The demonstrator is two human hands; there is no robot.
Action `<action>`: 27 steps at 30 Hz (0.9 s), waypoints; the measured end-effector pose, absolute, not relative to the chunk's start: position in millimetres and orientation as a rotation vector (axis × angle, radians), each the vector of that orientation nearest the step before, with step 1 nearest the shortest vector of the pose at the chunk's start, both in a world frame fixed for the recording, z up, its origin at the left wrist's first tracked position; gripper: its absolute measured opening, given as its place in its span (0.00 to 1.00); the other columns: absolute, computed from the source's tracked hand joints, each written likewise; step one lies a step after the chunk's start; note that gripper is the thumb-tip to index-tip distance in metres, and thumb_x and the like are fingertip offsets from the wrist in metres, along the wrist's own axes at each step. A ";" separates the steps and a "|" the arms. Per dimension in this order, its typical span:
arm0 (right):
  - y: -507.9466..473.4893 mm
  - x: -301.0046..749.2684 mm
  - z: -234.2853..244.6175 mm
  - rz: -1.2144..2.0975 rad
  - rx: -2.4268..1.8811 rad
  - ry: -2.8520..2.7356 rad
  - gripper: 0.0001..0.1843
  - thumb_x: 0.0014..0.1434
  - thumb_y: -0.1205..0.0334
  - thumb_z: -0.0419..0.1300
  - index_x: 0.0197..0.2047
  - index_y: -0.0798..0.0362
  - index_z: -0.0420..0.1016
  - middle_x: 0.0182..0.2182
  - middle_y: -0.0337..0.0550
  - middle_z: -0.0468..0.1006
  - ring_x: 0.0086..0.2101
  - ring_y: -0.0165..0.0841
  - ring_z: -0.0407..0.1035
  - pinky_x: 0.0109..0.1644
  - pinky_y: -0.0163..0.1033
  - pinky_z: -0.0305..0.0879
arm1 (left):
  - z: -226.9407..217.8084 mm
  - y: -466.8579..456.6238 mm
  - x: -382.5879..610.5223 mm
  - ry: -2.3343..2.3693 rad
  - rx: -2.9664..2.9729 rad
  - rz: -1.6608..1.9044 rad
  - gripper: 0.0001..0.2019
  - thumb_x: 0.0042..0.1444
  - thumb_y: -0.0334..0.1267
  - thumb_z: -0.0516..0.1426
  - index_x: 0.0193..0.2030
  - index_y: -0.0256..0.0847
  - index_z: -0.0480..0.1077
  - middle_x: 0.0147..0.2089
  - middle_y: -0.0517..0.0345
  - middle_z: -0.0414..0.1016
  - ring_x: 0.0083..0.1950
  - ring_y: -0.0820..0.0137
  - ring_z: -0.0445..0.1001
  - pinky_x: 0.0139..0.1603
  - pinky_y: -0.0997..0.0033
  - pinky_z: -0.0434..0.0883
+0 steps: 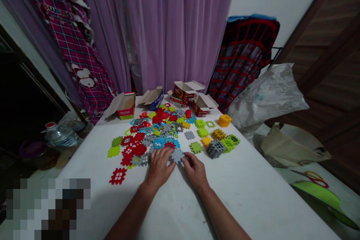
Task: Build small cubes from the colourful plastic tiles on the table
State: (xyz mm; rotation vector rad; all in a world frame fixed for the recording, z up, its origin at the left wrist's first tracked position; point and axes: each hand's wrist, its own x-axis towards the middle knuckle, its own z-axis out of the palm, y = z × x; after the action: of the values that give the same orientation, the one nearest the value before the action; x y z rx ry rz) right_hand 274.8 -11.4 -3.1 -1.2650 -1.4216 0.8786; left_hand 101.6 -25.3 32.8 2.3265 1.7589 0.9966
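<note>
Between my two hands is a grey notched plastic tile (177, 155), a flat interlocking building piece. My left hand (159, 165) grips its left edge with thumb and fingers. The fingers of my right hand (194, 169) pinch its right edge. Blue shows along the tile's lower rim; I cannot tell whether a second piece lies under it. Just beyond the hands spreads a heap of loose tiles in red, grey, blue and green, with a red tile (170, 145) nearest the fingertips. A green tile (196, 147) lies flat beyond my right hand.
Stacked or joined pieces stand to the right: a grey block (215, 149), green pieces (230, 142) and a yellow stack (224, 120). A red window tile (118, 176) lies front left. Open cardboard boxes, including a blue one (155, 99), line the back of the white table (253, 202).
</note>
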 end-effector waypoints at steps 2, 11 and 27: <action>-9.7 275.8 -2.2 0.922 -1.262 -1.349 0.22 0.54 0.44 0.61 0.42 0.53 0.79 0.28 0.42 0.80 0.29 0.33 0.73 0.37 0.38 0.70 | 30.8 -29.0 108.7 1.722 2.286 1.019 0.22 0.53 0.33 0.61 0.56 0.46 0.70 0.54 0.53 0.77 0.58 0.60 0.72 0.62 0.53 0.64; -3.6 286.5 9.8 1.126 -1.200 -1.111 0.27 0.47 0.39 0.65 0.40 0.55 0.80 0.26 0.41 0.78 0.25 0.31 0.66 0.30 0.37 0.64 | 38.0 -15.2 106.7 1.485 1.482 0.930 0.15 0.55 0.42 0.57 0.47 0.41 0.76 0.42 0.54 0.82 0.40 0.68 0.78 0.42 0.68 0.75; -7.1 289.2 15.1 1.208 -1.141 -1.079 0.28 0.46 0.37 0.66 0.39 0.54 0.76 0.25 0.39 0.75 0.25 0.30 0.64 0.29 0.36 0.62 | 61.2 -14.0 99.3 1.393 1.827 0.760 0.25 0.51 0.34 0.59 0.58 0.47 0.73 0.52 0.57 0.79 0.37 0.72 0.75 0.44 0.69 0.75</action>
State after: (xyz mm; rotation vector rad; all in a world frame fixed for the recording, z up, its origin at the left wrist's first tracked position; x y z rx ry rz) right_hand 289.2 -7.1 15.1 -1.1413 -1.0792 1.2081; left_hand 99.3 -14.0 61.2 1.8275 1.3927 0.7602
